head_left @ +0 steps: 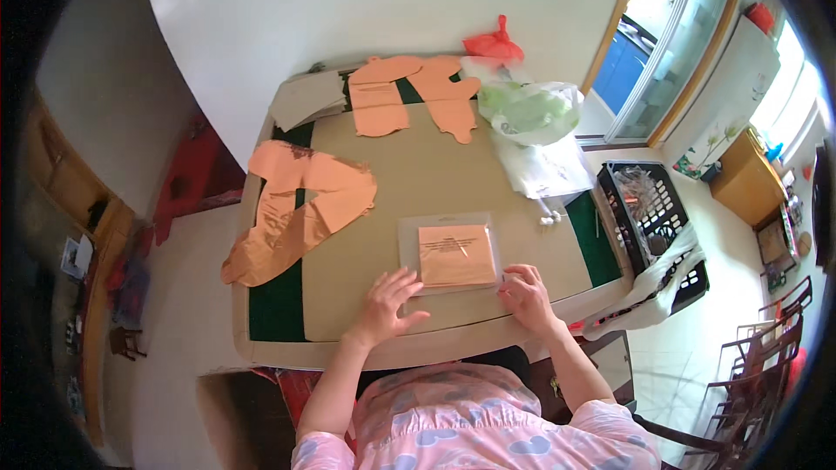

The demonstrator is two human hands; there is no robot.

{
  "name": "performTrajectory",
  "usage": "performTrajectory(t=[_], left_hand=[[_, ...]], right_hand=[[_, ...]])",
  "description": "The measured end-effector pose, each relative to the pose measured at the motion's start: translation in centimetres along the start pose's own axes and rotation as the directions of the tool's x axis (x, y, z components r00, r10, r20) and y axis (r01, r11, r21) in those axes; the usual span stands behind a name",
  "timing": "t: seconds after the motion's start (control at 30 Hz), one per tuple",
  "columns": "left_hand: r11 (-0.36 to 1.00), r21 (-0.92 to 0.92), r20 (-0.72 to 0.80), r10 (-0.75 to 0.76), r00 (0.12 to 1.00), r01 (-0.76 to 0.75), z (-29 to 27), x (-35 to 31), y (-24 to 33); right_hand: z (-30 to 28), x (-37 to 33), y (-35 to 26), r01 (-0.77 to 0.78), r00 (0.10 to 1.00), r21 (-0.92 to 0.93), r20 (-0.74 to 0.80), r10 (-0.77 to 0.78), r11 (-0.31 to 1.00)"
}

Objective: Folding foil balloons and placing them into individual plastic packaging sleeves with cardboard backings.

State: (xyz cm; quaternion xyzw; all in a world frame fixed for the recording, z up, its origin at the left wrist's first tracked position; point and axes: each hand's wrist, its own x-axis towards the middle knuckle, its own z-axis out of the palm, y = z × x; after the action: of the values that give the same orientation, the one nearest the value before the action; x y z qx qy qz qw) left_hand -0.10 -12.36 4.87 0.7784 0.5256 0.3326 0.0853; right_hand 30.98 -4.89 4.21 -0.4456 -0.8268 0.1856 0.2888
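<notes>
A clear plastic packet (pixel 446 219) lies flat before me, with a folded rose-gold foil sheet (pixel 455 261) inside, bearing dark print. My left hand (pixel 389 307) rests at the packet's lower left corner, its fingers stretched and apart. At the lower right corner, my right hand (pixel 526 296) has its fingers curled together by the packet's edge; whatever they may pinch is too small to make out. To the left spreads a large flat foil balloon (pixel 318 209), rose-gold and creased. Another flat foil shape (pixel 379 104) lies at the far side, beside a similar foil piece (pixel 448 96).
Cardboard (pixel 392 183) covers most of the green-topped table (pixel 277 309). Grey card sheets (pixel 306 100) lie at the far left. At the far right are a red bag (pixel 496 42), a greenish-white plastic bag (pixel 531 111) and clear plastic (pixel 550 170). A black crate (pixel 640 170) stands right of the table.
</notes>
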Motion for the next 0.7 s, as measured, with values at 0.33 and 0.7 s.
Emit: performTrajectory(t=[0.33,0.7], left_hand=[[0.927,-0.271,-0.04,-0.281,0.959,0.261,3.0,0.3,-1.1],[0.959,-0.058,-0.156,-0.282,0.947,0.276,4.3,1.2,0.0]], right_hand=[[2.0,1.0,2.0,-0.153,0.98,0.431,-0.047,0.192,0.889],[3.1,1.9,1.2,-0.124,0.977,0.1,-0.163,0.139,0.987]])
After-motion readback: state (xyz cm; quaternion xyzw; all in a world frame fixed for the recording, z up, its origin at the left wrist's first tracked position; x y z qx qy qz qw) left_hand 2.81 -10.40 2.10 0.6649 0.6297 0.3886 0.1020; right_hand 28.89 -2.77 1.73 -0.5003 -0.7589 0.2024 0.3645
